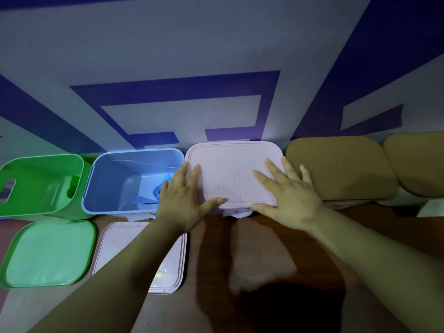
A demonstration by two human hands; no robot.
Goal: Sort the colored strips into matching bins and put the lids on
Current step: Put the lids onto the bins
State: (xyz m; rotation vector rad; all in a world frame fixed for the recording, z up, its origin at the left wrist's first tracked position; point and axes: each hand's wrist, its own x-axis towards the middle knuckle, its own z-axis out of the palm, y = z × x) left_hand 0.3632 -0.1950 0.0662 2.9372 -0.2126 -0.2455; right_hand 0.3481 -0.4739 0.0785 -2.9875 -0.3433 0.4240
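**Head view: lid being seated on the middle bin, with two bins open**

Head view. The landmark is the pink lid (230, 162), which lies flat on top of a bin in the middle of the row at the back of the surface (264, 236). The bin under it is hidden.

- **Hands:** The left hand (182, 200) rests on the lid's left edge and the right hand (290, 195) on its right edge. Each grip is apart, with the fingers straight and spread and the palms pressing down rather than clasping.
- **Right of the pink lid:** Two bins already carry a brown lid (341, 167) and a second brown lid (418, 162). These appear finished.
- **Immediately left of the pink lid:** The blue bin (134, 151) stands uncovered, with blue strips (153, 192) lying in its near right corner.
- **Farther left:** The green bin (36, 183) is also uncovered. Its contents cannot be made out.
- **Nearer the person than the pink lid, and to its left:** Two loose lids lie on the surface. The green lid (50, 253) is in front of the green bin, and a pale lid (120, 239) in front of the blue bin is partly crossed by the left forearm.

No loose strips are visible on the surface. Sorting therefore seems complete or nearly so, and what is left is judged to be closing the blue and green bins.
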